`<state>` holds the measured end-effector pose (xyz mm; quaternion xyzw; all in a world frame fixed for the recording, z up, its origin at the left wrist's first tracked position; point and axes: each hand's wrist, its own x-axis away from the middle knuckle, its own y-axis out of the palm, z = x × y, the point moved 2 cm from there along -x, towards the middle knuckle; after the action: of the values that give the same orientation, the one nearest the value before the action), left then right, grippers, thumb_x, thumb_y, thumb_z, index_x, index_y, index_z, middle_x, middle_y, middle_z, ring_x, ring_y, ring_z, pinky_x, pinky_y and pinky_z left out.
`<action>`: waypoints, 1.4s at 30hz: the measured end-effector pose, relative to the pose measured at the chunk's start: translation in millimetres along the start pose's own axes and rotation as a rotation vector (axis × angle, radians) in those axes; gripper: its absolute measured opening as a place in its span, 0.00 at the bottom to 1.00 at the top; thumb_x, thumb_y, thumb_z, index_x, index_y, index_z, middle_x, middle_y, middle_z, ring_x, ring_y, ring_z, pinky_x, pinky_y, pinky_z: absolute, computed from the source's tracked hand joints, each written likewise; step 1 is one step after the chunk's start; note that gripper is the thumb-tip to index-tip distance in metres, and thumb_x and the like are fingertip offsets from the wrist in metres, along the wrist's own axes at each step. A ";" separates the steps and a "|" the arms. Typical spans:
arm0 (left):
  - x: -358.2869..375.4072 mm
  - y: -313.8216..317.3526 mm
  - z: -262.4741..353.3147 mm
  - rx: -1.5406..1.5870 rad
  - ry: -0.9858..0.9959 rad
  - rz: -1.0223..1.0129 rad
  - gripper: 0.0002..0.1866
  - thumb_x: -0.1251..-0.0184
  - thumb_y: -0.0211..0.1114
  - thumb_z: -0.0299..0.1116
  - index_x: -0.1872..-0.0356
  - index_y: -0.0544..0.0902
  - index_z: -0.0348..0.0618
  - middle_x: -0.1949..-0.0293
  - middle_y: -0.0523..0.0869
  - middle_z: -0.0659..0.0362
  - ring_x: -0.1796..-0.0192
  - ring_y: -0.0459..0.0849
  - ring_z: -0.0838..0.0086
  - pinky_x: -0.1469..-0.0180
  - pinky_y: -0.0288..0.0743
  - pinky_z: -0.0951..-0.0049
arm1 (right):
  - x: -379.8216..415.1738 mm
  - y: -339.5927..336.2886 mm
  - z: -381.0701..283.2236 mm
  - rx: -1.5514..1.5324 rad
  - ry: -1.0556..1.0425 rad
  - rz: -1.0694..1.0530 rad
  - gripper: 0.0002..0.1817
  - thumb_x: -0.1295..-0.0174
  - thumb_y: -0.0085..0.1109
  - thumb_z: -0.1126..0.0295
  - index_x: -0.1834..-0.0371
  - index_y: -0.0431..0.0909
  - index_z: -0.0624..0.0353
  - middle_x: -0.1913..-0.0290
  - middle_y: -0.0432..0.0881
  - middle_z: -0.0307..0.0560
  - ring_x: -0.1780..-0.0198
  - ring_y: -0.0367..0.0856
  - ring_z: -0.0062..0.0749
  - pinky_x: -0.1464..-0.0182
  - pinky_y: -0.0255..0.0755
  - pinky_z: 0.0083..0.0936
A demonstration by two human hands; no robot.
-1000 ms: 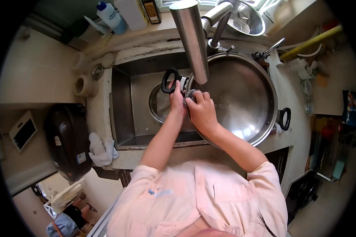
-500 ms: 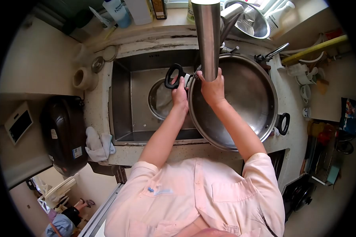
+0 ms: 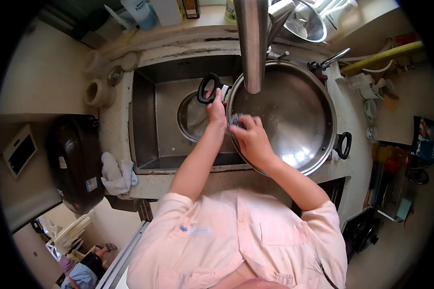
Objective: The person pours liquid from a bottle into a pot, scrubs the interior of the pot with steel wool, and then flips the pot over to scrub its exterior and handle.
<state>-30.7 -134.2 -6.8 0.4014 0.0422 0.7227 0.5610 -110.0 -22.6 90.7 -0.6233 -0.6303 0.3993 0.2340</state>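
Note:
A wide stainless steel pan (image 3: 294, 120) with two black loop handles rests over the right part of the sink (image 3: 166, 144). My left hand (image 3: 216, 111) is closed on the pan's left handle (image 3: 201, 91), thumb on top. At the inner left wall of the pan, my right hand (image 3: 252, 137) has bent fingers round a steel wool scrubber (image 3: 236, 119), pressed near the rim; the hand is slightly blurred. The steel faucet (image 3: 253, 53) hangs over the pan's far left part.
A round strainer (image 3: 187, 115) sits in the left basin. White cloths (image 3: 116, 174) lie on the left counter edge. Bottles (image 3: 139, 13) and a metal bowl (image 3: 307, 24) stand on the back ledge. A person in blue (image 3: 79, 277) is at lower left, away from the sink.
My right hand has moved from beneath the faucet toward me along the pan's left inner wall, carrying the scrubber. My left hand still grips the handle. The view has shifted slightly.

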 end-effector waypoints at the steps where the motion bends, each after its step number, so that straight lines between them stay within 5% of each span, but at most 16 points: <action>1: -2.9 -3.5 -5.6 0.062 -0.005 -0.025 0.11 0.34 0.58 0.35 0.53 0.74 0.48 0.65 0.79 0.67 0.76 0.71 0.86 0.76 0.66 0.84 | 14.0 -5.0 -4.6 0.006 -0.017 -0.054 0.14 0.57 0.57 0.80 0.65 0.78 0.52 0.56 0.70 0.48 0.55 0.68 0.47 0.57 0.69 0.37; 13: -14.5 -8.5 -12.0 0.010 0.001 -0.031 0.14 0.35 0.59 0.36 0.51 0.74 0.47 0.69 0.79 0.66 0.75 0.72 0.84 0.75 0.66 0.83 | 23.9 20.5 9.5 -0.034 0.115 0.013 0.15 0.58 0.60 0.80 0.65 0.80 0.51 0.57 0.72 0.46 0.56 0.70 0.45 0.57 0.70 0.36; 18: 16.0 -10.7 9.3 -0.071 -0.246 -0.173 0.15 0.32 0.55 0.44 0.62 0.78 0.40 0.69 0.81 0.62 0.70 0.79 0.77 0.66 0.75 0.76 | 75.6 -13.0 31.4 -0.122 0.263 -0.018 0.14 0.54 0.60 0.80 0.63 0.81 0.52 0.57 0.73 0.46 0.56 0.70 0.45 0.54 0.70 0.33; 20: 11.5 -34.6 10.2 -0.344 -0.231 -0.226 0.19 0.33 0.56 0.45 0.53 0.76 0.39 0.59 0.81 0.58 0.58 0.79 0.76 0.60 0.74 0.77 | 58.8 -48.1 26.7 -0.032 0.388 0.142 0.16 0.54 0.64 0.75 0.58 0.80 0.55 0.55 0.74 0.47 0.54 0.71 0.44 0.52 0.70 0.31; 22: 51.7 -38.3 31.3 -0.677 0.038 -0.030 0.19 0.36 0.59 0.40 0.49 0.73 0.40 0.56 0.78 0.58 0.57 0.76 0.78 0.56 0.71 0.78 | 73.1 -65.5 53.5 -0.054 0.426 0.219 0.20 0.53 0.66 0.71 0.53 0.78 0.55 0.49 0.72 0.50 0.48 0.68 0.46 0.47 0.67 0.33; 24: 88.3 -36.9 43.2 -0.921 0.351 -0.197 0.20 0.38 0.62 0.37 0.48 0.72 0.40 0.55 0.76 0.58 0.57 0.76 0.77 0.55 0.70 0.76 | 88.8 -101.2 71.6 0.414 0.364 0.346 0.24 0.52 0.66 0.66 0.48 0.75 0.54 0.44 0.69 0.53 0.43 0.64 0.48 0.41 0.62 0.37; 25: 104.0 -29.8 48.2 -1.039 0.511 -0.281 0.21 0.40 0.63 0.35 0.47 0.72 0.40 0.54 0.76 0.59 0.57 0.76 0.77 0.55 0.70 0.75 | 104.5 -123.3 79.0 0.599 0.502 0.418 0.26 0.51 0.66 0.64 0.46 0.74 0.53 0.43 0.68 0.55 0.41 0.62 0.49 0.40 0.60 0.39; 28: 136.3 22.7 34.4 -1.350 0.835 -0.955 0.23 0.45 0.66 0.34 0.47 0.73 0.43 0.51 0.73 0.52 0.55 0.77 0.63 0.54 0.72 0.67 | 161.6 -171.6 123.5 0.965 0.806 0.534 0.28 0.46 0.63 0.59 0.43 0.70 0.56 0.40 0.64 0.60 0.38 0.60 0.49 0.38 0.57 0.40; 31: 134.3 57.3 -25.9 -1.614 0.850 -1.167 0.29 0.50 0.69 0.36 0.43 0.73 0.50 0.46 0.70 0.48 0.50 0.73 0.53 0.48 0.71 0.61 | 204.7 -191.4 196.1 0.492 0.825 0.664 0.26 0.42 0.59 0.59 0.43 0.70 0.60 0.45 0.70 0.57 0.43 0.69 0.40 0.42 0.64 0.35; 34: 115.6 61.3 -79.4 -2.023 0.743 -1.181 0.29 0.52 0.69 0.34 0.44 0.73 0.53 0.46 0.69 0.48 0.48 0.72 0.52 0.48 0.72 0.60 | 216.7 -177.6 244.1 -0.717 0.932 0.633 0.19 0.39 0.57 0.59 0.51 0.73 0.62 0.62 0.78 0.46 0.63 0.78 0.27 0.59 0.72 0.22; 37: 86.0 80.4 -86.7 -1.850 0.774 -0.883 0.22 0.54 0.68 0.27 0.53 0.79 0.49 0.55 0.75 0.48 0.54 0.76 0.53 0.52 0.73 0.61 | 201.0 -172.5 227.3 -0.814 0.928 0.611 0.13 0.36 0.54 0.60 0.70 0.70 0.57 0.82 0.68 0.32 0.82 0.64 0.14 0.81 0.58 0.13; 39: 74.2 92.1 -92.2 -1.753 0.788 -0.590 0.19 0.53 0.68 0.28 0.55 0.79 0.45 0.59 0.76 0.49 0.57 0.77 0.53 0.53 0.72 0.61 | 200.3 -169.6 232.8 -0.961 0.882 0.624 0.12 0.36 0.53 0.60 0.70 0.69 0.57 0.82 0.67 0.31 0.83 0.62 0.13 0.83 0.55 0.13; 42: 112.5 102.3 -146.8 -1.590 0.781 -0.561 0.18 0.52 0.68 0.29 0.56 0.78 0.44 0.58 0.76 0.49 0.55 0.76 0.53 0.53 0.72 0.62 | 192.5 -177.0 226.7 -1.027 0.889 0.640 0.12 0.35 0.52 0.61 0.71 0.68 0.57 0.82 0.65 0.30 0.84 0.60 0.12 0.84 0.53 0.13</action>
<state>-207.8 -19.6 6.5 -0.3978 -0.1842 0.4608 0.7717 -417.6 133.6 62.8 -0.9095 -0.3713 -0.1858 0.0185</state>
